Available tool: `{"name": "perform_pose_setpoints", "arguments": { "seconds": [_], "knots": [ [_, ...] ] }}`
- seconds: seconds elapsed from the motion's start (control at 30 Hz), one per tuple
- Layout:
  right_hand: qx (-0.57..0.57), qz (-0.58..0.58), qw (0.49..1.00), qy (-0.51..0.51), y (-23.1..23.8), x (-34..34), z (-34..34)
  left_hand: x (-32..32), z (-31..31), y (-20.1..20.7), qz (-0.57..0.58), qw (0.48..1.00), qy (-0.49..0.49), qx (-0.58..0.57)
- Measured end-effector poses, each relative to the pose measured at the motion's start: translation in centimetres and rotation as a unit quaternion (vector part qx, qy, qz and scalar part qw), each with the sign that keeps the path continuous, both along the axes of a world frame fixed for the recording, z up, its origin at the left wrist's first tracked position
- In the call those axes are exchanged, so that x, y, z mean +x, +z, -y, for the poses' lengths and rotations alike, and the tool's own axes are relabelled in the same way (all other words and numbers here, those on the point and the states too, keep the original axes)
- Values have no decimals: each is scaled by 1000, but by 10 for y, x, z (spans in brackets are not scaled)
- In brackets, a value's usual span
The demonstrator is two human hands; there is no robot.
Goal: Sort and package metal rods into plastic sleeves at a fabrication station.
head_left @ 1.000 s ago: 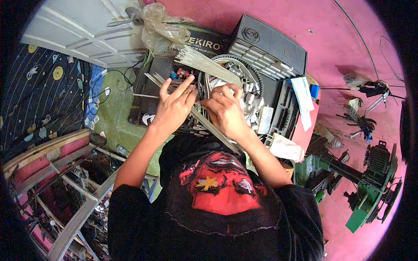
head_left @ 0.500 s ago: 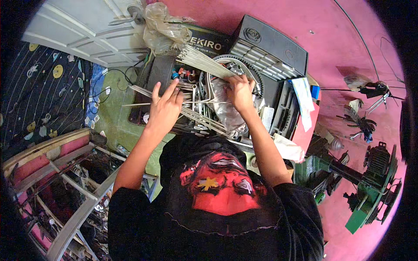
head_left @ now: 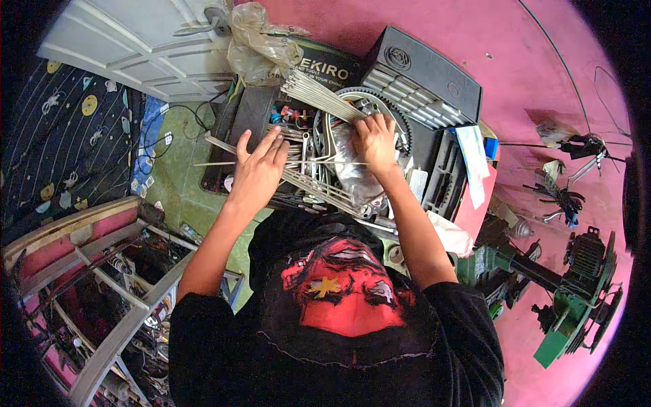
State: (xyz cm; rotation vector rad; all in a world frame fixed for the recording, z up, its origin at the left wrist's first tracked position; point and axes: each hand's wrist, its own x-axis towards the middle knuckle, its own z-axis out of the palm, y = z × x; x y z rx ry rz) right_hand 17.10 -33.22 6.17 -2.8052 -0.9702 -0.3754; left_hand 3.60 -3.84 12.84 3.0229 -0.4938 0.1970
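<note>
My left hand (head_left: pixel 260 166) lies palm down over loose thin grey rods, which look like welding electrodes (head_left: pixel 319 184), with its fingers spread. A single rod (head_left: pixel 211 164) runs crosswise under this hand, and its right end reaches near my right wrist. My right hand (head_left: pixel 375 144) has its fingers curled over the lower end of a fanned bundle of similar rods (head_left: pixel 315 95). Below the bundle sit a toothed ring (head_left: pixel 401 121) and a clear plastic bag (head_left: pixel 358 182), partly covered by my right hand. Spanners (head_left: pixel 305 146) and small red and blue parts (head_left: pixel 288 113) lie between my hands.
A dark case with slatted compartments (head_left: pixel 424 78) stands at the back right. A crumpled plastic bag (head_left: pixel 258 51) hangs by the white door (head_left: pixel 142 41). Green machinery (head_left: pixel 563 325) is at the right, a metal frame (head_left: pixel 129 319) at lower left. Papers (head_left: pixel 471 163) lie beside the right arm.
My right hand has shifted slightly, its fingers still over the rod bundle. The crosswise rod's right end now shows farther right, near my right wrist. My left hand has hardly moved.
</note>
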Motion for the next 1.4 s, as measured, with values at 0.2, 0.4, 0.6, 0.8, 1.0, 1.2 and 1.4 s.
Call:
{"name": "perform_pose_setpoints", "arguments": {
  "seconds": [0.2,0.4,0.6,0.8,1.0,1.2,1.4],
  "knots": [
    [59,-11,997,44,37,-3,-8,8,6,14,17,1000,1,-18],
    [124,-35,990,54,65,3,-13,10,0,16,37,999,-8,-29],
    [116,-88,989,14,90,16,7,8,-4,12,15,1000,8,2],
    [49,-122,990,59,126,-14,-26,7,9,5,32,999,8,17],
    [101,-201,970,89,132,-38,-46,10,24,7,39,999,-20,-11],
    [105,-183,973,96,139,-55,-55,12,31,4,27,999,-23,-17],
    [119,-239,962,60,132,-72,-58,15,35,1,9,999,-19,-26]
  ]
}}
